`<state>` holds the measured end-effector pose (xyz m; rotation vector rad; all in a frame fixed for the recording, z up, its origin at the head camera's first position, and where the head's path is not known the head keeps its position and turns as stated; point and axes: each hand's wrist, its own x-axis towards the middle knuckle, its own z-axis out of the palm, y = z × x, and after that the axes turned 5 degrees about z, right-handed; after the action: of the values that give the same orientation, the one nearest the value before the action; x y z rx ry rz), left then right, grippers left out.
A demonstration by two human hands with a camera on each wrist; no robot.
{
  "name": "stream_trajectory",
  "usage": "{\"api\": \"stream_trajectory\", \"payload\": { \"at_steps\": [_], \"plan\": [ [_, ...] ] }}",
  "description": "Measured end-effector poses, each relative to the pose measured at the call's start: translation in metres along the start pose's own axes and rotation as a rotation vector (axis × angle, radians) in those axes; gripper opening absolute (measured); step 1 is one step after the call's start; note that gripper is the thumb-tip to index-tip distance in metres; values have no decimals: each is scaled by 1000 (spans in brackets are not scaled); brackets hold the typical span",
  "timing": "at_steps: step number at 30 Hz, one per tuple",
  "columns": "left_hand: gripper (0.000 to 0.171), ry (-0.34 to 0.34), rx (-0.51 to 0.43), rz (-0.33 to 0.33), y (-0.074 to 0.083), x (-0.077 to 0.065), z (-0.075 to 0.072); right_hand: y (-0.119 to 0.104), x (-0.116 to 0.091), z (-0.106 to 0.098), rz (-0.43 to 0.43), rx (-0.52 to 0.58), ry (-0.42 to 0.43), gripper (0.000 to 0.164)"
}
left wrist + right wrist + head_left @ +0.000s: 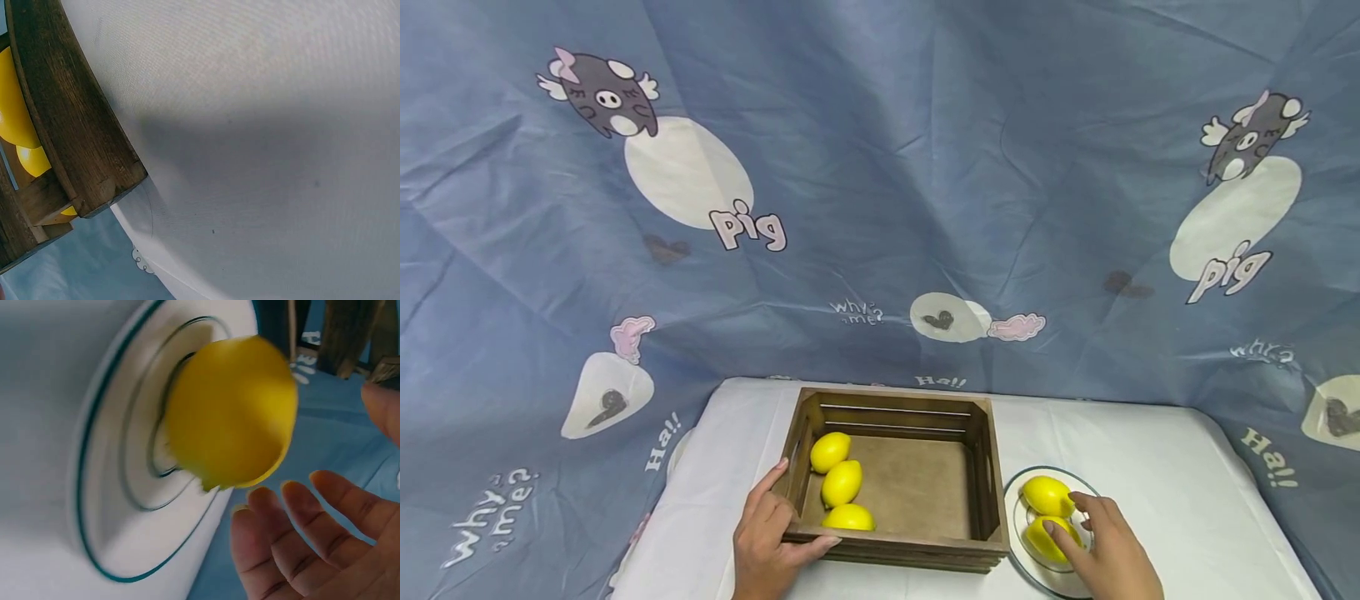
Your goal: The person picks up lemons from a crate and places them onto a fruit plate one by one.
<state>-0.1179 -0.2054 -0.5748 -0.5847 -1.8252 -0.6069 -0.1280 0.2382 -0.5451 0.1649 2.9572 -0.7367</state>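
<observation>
A brown wooden crate [910,546] holds three yellow lemons [842,483] along its left side. My left hand [765,533] rests on the crate's near left corner, thumb along the front rim and index finger on the left side. To the right of the crate, a white plate [1017,533] with green rings bears two lemons [1048,496]. Above the plate's right side is my right hand [1112,542], its thumb and fingers spread about the nearer lemon [1047,537]. The right wrist view shows the fingertips [259,497] just short of a lemon [234,412], with a gap before the thumb.
White cloth [1157,475] covers the table under the crate and plate. Behind and at both sides hangs a blue sheet [880,208] with pig prints. The plate stands close against the crate's right side.
</observation>
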Motion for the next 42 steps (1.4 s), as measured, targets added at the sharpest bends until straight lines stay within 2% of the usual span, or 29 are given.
{"api": "stream_trajectory", "payload": {
  "at_steps": [2,6,10,15,17,24,29,36,38,42],
  "plan": [
    [71,2,3,3,0,1,0,-7,0,-1,-43,29,57,61],
    [73,17,8,6,-1,2,1,-24,4,-3,-200,99,186,40],
    [73,19,8,10,-1,1,1,-43,9,-11,-300,122,259,34],
    [72,-2,19,13,-1,-3,2,-56,12,-18,-370,144,305,34],
    [71,1,21,16,-1,-3,2,-62,13,-20,-409,146,305,34],
    [73,26,21,20,-2,2,3,-85,21,-22,-639,160,301,38],
    [73,34,11,26,-1,4,4,-103,24,-21,-744,212,289,36],
    [74,28,15,32,0,6,4,-126,29,-16,-810,400,317,27],
    [74,31,16,30,-1,6,4,-133,31,-14,-810,426,285,26],
    [73,19,22,26,-1,5,3,-142,36,-6,-782,481,144,23]
  ]
}}
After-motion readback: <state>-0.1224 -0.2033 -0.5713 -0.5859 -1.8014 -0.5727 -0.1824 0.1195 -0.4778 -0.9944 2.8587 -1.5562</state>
